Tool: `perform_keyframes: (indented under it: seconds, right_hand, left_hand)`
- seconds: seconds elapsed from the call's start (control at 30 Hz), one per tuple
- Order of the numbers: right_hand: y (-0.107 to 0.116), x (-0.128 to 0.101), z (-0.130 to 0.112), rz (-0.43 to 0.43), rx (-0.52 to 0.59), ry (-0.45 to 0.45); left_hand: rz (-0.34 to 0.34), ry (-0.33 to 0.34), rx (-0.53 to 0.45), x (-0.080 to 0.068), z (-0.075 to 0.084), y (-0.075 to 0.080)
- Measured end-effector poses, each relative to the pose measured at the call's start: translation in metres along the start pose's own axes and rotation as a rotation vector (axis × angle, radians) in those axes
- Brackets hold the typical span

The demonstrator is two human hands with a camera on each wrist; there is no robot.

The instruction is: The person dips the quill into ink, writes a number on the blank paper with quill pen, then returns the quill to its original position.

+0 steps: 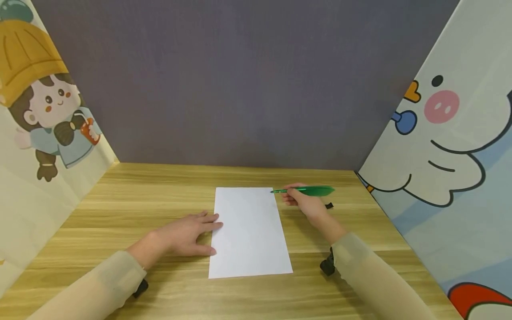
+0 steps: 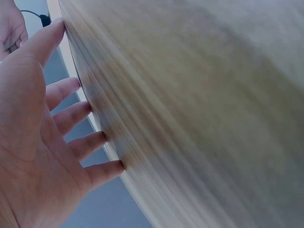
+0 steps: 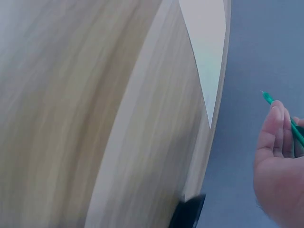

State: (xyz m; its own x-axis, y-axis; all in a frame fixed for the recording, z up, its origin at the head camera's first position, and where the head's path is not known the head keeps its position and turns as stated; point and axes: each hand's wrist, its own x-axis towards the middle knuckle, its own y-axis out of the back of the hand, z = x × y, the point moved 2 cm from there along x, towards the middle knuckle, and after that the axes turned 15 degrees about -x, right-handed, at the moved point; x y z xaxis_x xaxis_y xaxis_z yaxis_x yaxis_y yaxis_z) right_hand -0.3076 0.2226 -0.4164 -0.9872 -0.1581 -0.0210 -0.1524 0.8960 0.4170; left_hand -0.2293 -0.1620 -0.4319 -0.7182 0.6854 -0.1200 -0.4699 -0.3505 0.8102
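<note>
A blank white sheet of paper (image 1: pixel 250 235) lies upright on the table in the head view. My left hand (image 1: pixel 186 235) rests at its left edge with fingers spread, the fingertips on the margin. In the left wrist view the palm of that left hand (image 2: pixel 40 128) shows, its fingertips at the table surface. My right hand (image 1: pixel 302 200) pinches a green pen (image 1: pixel 320 191) with a wide leaf-like or feather-like tail. The pen's tip points left, over the sheet's top right corner. The right wrist view shows the pen tip (image 3: pixel 267 97) sticking out past the fingers, above table level.
The wood-grain table (image 1: pixel 160 186) ends at a dark grey back panel (image 1: pixel 240 89). Cartoon-printed panels stand on the left (image 1: pixel 24 186) and right (image 1: pixel 472 178). A small black object (image 1: pixel 329 206) lies just behind the right hand.
</note>
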Motion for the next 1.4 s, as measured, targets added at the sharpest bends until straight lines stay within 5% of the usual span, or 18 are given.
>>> perform_keyframes:
  seconds: [0.47, 1.4]
  right_hand:
    - [-0.043, 0.023, -0.002, -0.022, 0.03, -0.024]
    - [-0.076, 0.04, -0.001, -0.023, 0.015, -0.091]
  left_hand:
    - [0.008, 0.005, 0.002, -0.003, 0.003, 0.0]
    - [0.017, -0.003, 0.011, -0.001, 0.002, -0.001]
